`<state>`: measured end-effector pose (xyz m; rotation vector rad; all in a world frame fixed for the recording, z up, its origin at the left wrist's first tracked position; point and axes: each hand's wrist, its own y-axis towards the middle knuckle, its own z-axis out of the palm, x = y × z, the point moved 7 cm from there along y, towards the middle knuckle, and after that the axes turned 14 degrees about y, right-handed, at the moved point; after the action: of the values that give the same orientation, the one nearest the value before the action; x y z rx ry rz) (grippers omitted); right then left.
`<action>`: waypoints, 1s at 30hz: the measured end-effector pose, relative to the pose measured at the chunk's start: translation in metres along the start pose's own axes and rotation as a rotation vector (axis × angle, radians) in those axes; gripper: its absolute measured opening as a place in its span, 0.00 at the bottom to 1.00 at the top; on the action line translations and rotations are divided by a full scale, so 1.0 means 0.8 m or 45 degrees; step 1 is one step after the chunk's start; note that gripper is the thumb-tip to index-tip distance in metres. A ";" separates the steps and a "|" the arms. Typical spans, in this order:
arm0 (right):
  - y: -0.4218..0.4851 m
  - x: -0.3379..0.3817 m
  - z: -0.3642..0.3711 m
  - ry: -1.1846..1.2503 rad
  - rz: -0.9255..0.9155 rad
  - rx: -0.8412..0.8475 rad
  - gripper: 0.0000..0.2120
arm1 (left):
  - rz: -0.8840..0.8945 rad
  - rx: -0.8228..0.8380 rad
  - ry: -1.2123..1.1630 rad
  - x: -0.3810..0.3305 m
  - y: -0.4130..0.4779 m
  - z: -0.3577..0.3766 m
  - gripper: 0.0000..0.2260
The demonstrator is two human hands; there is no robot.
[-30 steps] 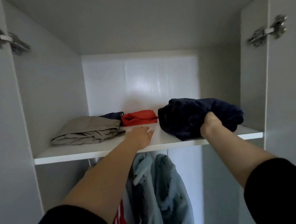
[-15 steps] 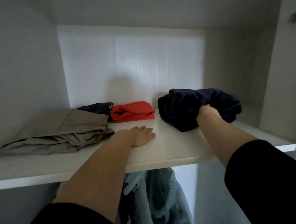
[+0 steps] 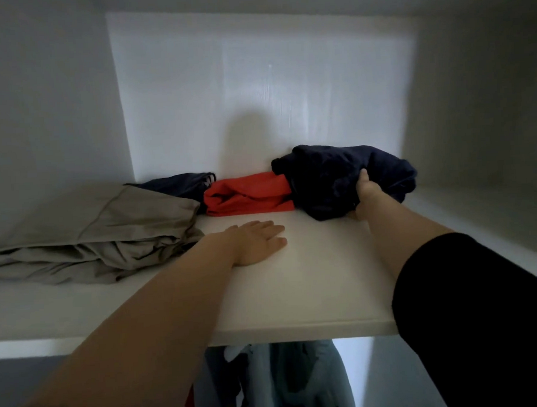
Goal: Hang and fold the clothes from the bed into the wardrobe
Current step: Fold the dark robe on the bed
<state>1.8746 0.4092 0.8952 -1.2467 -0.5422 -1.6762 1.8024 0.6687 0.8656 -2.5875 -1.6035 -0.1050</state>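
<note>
Head view: inside of wardrobe (image 3: 53,90), upper compartment, white shelf (image 3: 311,282) across frame.
Far L: khaki garment (image 3: 101,234), folded, lying flat on shelf, creased layers at front edge.
Behind khaki: small dark folded item (image 3: 182,184), at rear against back panel, partly hidden by khaki garment.
Centre rear: red folded garment (image 3: 248,195), on shelf, just R of dark folded item; its R end touches / is overlapped by navy garment.
L hand (image 3: 257,243): palm down, flat on bare shelf, fingers straight & together, holding nothing. Just R of khaki garment, in front of red folded garment, apart from both.
Navy garment (image 3: 331,181): bunched bundle, R-centre rear of shelf, close to back panel, bottom resting on shelf.
R hand (image 3: 368,198): clenched on front-R part of navy garment, thumb up over the cloth, fingers tucked under – fingertips not visible.
Sleeves: black sleeve (image 3: 484,316) on R forearm; L sleeve only at bottom-L corner.
Below shelf: pale blue-grey hanging clothes (image 3: 289,382), tops hidden by shelf edge; strip of red cloth beside them on L, cannot tell what item.
</note>
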 end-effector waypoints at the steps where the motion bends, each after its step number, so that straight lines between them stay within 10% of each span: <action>1: -0.007 -0.006 0.008 0.074 0.105 0.055 0.32 | -0.009 0.008 -0.004 0.001 -0.001 0.001 0.25; 7: -0.052 -0.003 0.010 -0.380 0.021 0.120 0.33 | 0.005 -0.018 -0.019 -0.001 -0.001 -0.002 0.25; 10: -0.074 0.064 0.006 -1.075 -0.950 -0.343 0.30 | 0.000 -0.018 -0.033 0.001 0.001 -0.002 0.25; 13: -0.116 0.077 0.042 -1.076 -1.643 -0.269 0.20 | 0.007 -0.022 -0.040 0.002 0.000 -0.001 0.26; 18: -0.047 -0.016 0.076 -2.039 -0.950 0.200 0.38 | 0.006 -0.027 -0.045 0.000 -0.001 0.000 0.26; 25: -0.080 -0.003 0.066 -1.839 -1.077 0.201 0.34 | 0.004 -0.082 -0.155 -0.002 -0.006 -0.009 0.27; 30: -0.138 0.002 0.052 -1.688 -1.090 0.260 0.30 | -0.083 -0.569 0.014 -0.005 -0.034 -0.051 0.26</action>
<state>1.7987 0.4913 0.9325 -2.0194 -2.2066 -1.0710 1.7759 0.6726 0.9066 -2.8355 -1.8386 -0.5397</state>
